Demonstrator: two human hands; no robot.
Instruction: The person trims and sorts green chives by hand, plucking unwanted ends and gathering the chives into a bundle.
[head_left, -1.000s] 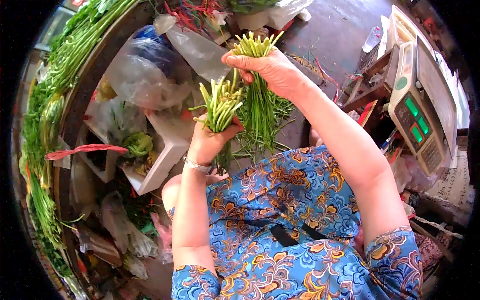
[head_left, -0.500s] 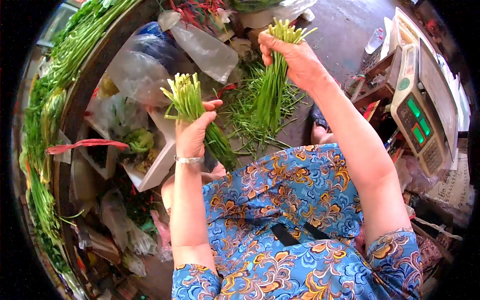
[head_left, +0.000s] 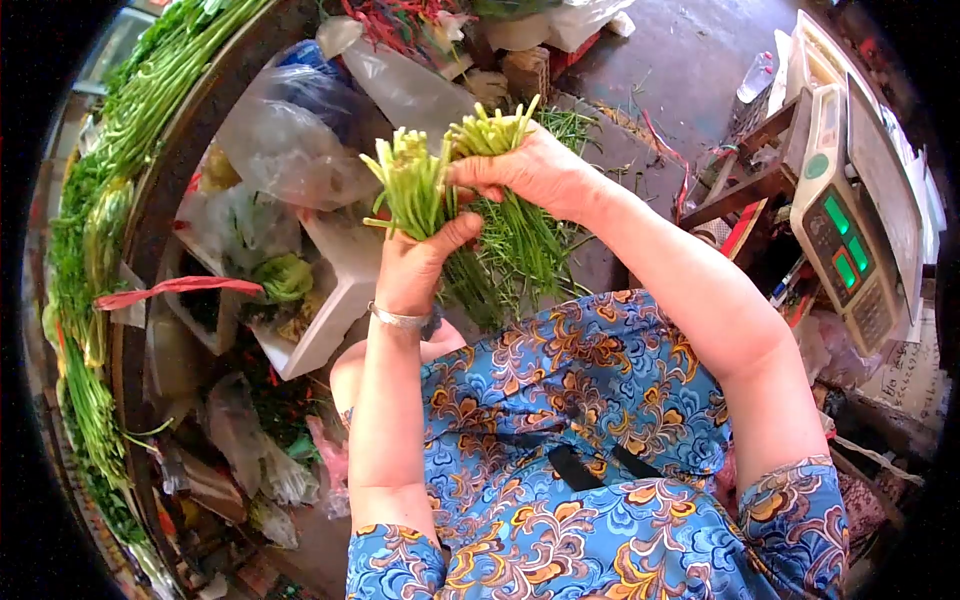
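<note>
My left hand [head_left: 418, 265], with a bracelet at the wrist, is closed around a bunch of green stalks [head_left: 408, 180]. Their pale cut ends point up and the greener part hangs below. My right hand [head_left: 540, 178] grips a second bunch of green stalks [head_left: 525, 240], cut ends up as well. Both bunches are side by side in front of me, and the right fingers reach to the left bunch's edge. Loose green trimmings lie on the floor behind the right bunch, partly hidden by it.
A digital scale [head_left: 838, 215] with green displays stands at the right. Long leafy greens [head_left: 90, 230] line the curved ledge on the left. Clear plastic bags [head_left: 290, 140], a white foam box [head_left: 335, 290] and a red ribbon [head_left: 180, 290] are nearby.
My right hand has moved left and down with its bunch, from well apart to beside the left bunch. My left hand has shifted slightly right, still holding its stalks.
</note>
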